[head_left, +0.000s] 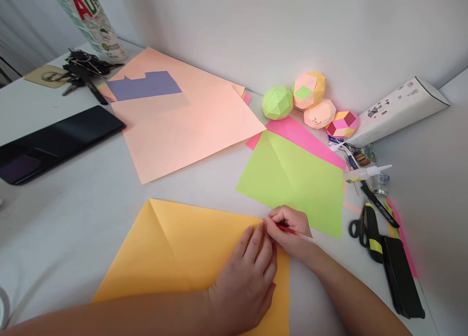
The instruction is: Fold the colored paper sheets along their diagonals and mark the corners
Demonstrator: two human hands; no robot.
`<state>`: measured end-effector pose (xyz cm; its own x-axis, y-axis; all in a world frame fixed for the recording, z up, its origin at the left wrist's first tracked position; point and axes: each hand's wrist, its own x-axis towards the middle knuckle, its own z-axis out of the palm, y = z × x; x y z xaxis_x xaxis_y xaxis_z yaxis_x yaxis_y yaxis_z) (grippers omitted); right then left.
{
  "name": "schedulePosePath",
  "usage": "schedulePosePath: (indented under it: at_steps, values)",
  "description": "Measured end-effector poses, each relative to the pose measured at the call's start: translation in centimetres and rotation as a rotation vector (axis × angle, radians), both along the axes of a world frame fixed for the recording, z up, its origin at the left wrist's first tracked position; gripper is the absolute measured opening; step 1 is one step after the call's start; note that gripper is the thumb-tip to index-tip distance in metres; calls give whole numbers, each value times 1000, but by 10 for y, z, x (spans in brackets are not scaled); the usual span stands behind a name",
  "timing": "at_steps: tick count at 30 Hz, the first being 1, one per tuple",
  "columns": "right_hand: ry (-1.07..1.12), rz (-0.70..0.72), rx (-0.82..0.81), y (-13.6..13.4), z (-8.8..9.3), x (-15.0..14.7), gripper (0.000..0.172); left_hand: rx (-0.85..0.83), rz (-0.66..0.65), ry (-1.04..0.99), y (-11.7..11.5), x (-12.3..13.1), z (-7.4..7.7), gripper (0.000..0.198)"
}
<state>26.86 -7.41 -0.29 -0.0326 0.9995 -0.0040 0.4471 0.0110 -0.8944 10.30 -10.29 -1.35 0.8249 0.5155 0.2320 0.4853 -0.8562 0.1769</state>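
Observation:
An orange paper sheet (175,248) with diagonal creases lies on the white table in front of me. My left hand (246,277) rests flat on its right part, fingers stretched out and pressing the sheet down. My right hand (290,231) is at the sheet's upper right corner, fingers pinched round a thin red pencil (294,232) whose tip touches the paper there.
A green sheet (296,180) overlaps a pink sheet (303,136); a large peach sheet (186,116) lies behind. Several folded paper balls (278,102) stand by the wall. Scissors (360,228), glue bottle (367,172), pens, a black case at right; a dark tablet (54,141) and keys (82,68) at left.

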Motion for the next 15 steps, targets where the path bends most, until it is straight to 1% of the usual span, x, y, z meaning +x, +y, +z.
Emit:
schedulePosePath:
  at_steps: [8, 15]
  values:
    - [4, 1, -17, -1, -1, 1, 22, -11, -11, 16, -1, -1, 0, 55]
    - [10, 6, -8, -1, -1, 1, 22, -11, -4, -25, -1, 0, -1, 55]
